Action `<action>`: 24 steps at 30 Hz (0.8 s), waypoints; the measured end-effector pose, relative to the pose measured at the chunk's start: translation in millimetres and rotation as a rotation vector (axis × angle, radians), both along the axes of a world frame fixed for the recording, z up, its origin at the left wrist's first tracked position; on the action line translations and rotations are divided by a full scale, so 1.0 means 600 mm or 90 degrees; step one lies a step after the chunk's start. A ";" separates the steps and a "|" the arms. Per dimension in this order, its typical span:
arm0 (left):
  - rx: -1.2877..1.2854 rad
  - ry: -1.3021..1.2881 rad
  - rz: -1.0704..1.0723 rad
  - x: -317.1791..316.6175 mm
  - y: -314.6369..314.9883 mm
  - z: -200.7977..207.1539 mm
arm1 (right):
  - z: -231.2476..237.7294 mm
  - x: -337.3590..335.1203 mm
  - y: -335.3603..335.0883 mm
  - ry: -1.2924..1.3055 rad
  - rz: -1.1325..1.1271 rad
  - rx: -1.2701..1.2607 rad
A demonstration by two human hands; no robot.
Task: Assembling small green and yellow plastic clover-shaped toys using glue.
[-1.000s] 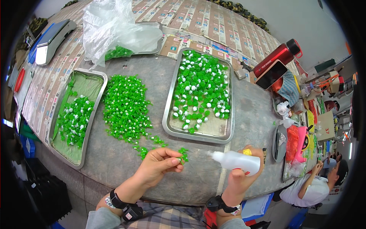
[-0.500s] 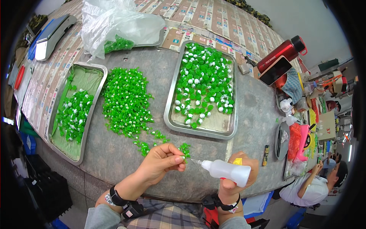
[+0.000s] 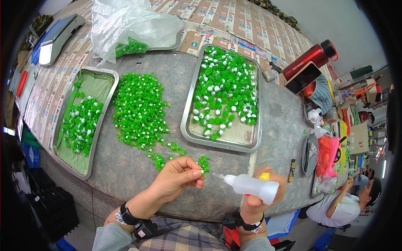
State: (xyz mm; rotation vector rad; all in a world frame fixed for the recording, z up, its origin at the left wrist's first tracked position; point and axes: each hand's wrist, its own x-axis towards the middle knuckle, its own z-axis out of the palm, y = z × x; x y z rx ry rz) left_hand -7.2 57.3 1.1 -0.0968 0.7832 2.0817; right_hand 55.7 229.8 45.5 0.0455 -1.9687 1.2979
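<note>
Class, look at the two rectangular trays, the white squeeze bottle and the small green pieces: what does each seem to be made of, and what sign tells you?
Rectangular trays: probably metal, dull silver rims with a soft sheen. White squeeze bottle, held in the right hand: likely soft plastic, matte and slightly translucent. Small green pieces, one pinched by the left hand: seemingly glossy moulded plastic, bright and uniform in colour.

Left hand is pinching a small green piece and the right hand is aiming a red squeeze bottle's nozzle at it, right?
Not quite. In the head view the squeeze bottle in the right hand is white, not red. The rest holds: the left hand pinches a small green piece and the nozzle points at it.
</note>
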 end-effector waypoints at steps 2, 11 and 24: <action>0.005 0.000 0.001 0.001 0.000 -0.001 | 0.005 -0.002 0.004 0.002 0.019 -0.022; 0.000 -0.003 -0.007 -0.001 -0.001 0.002 | -0.002 -0.006 0.003 -0.017 -0.017 0.003; -0.072 0.227 0.140 0.007 0.003 -0.001 | -0.006 0.001 0.006 -0.017 -0.015 0.018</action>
